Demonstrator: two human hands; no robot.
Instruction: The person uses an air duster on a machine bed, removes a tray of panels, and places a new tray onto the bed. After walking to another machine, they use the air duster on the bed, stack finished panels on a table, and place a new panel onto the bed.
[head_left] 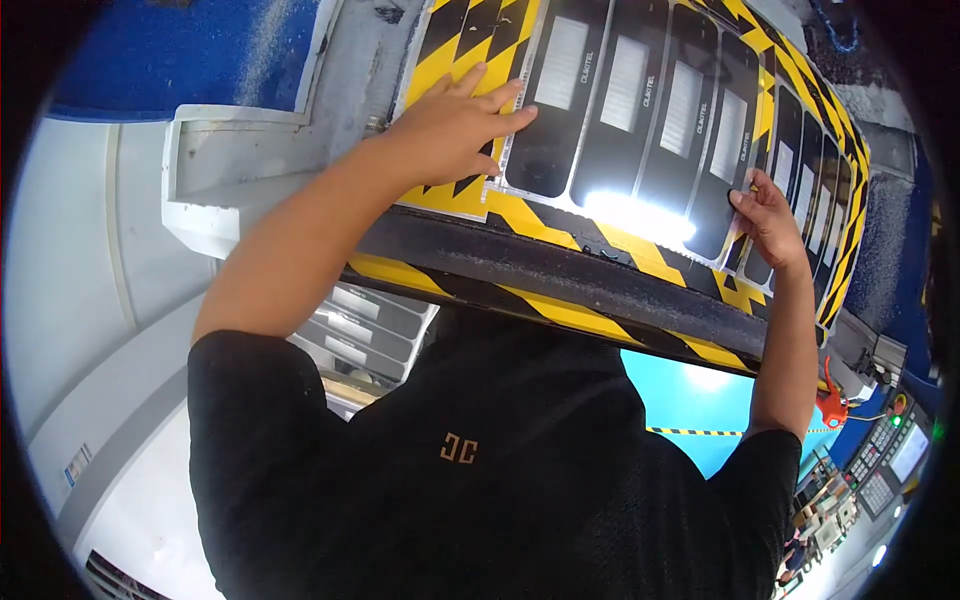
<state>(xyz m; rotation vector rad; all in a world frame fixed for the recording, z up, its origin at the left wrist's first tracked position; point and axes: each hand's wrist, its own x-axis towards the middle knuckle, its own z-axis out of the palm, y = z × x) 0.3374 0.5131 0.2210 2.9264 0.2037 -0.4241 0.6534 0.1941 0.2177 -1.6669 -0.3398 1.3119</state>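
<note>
A clear-edged sheet [610, 165] with several long black panels, each with a pale rectangular window, lies on a bed marked with yellow-and-black striped tape [535, 222]. My left hand [455, 130] rests flat with fingers spread, over the striped tape and the sheet's left edge. At the right edge of the same sheet, my right hand [770, 220] is closed, thumb and fingers pinching near the corner. A second sheet of similar black panels [782, 130] lies just to the right. Bright light reflects off the near part of the first sheet.
A dark bar [560, 285] runs along the bed's near side, above another striped edge. More black-panelled sheets [365, 325] sit below at the left. A red-orange nozzle tool [832, 408] hangs at the right, by a control panel [880, 450]. A white machine ledge [235, 160] juts out left.
</note>
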